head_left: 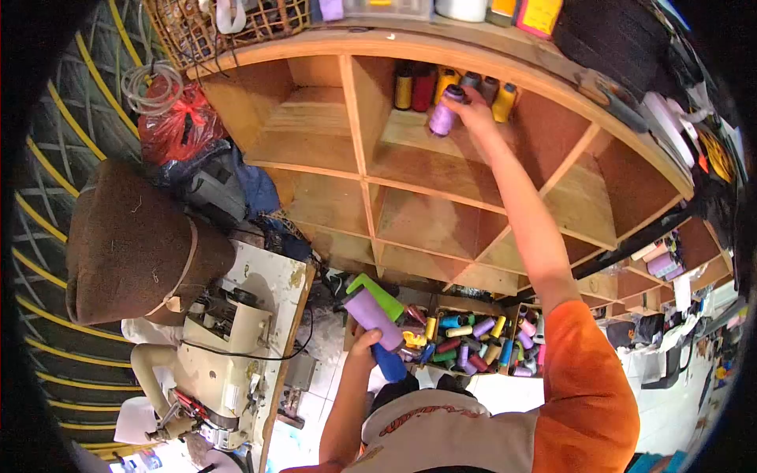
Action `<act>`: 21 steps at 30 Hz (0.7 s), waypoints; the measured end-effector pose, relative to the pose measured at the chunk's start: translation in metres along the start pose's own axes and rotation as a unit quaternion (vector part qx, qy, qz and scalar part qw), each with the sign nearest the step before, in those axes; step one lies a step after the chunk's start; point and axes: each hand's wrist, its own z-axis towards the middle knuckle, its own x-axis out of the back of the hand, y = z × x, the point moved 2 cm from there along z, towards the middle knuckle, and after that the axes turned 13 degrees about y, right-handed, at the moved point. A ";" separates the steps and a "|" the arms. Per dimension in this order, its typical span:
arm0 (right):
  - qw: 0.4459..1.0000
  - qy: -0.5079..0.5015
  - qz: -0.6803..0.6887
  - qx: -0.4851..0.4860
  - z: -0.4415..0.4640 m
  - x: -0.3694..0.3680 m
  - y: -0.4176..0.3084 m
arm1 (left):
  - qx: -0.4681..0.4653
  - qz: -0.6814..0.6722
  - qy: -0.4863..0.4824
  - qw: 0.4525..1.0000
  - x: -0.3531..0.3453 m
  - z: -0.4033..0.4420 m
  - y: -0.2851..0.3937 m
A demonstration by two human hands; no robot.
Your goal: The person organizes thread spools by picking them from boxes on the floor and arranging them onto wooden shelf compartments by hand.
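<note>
I have the right hand [474,113] closed round a purple spool [441,122], tilted in front of the row of spools [423,87] in the shelf's [356,126] top middle compartment; I cannot tell whether its base touches the board. Let go at that lean, it could tip or knock a neighbour. My left hand [364,347] grips a lilac spool [372,317], with a green one [377,295] and a blue one [389,364] bunched against it; should those fingers loosen, one could slip and drop
</note>
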 end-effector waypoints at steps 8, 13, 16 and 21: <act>0.959 0.041 -0.260 0.100 0.072 -0.034 0.059 | -0.016 0.038 0.075 0.996 0.022 -0.016 0.028; 0.954 0.046 -0.238 0.177 0.073 -0.042 0.044 | -0.027 0.031 0.115 0.993 0.039 -0.017 0.036; 0.946 0.052 -0.214 0.236 0.073 -0.042 0.042 | -0.025 0.015 0.088 0.996 0.040 -0.012 0.037; 0.952 0.035 -0.281 0.117 0.077 -0.033 0.053 | -0.017 0.037 0.095 0.995 0.049 -0.001 0.024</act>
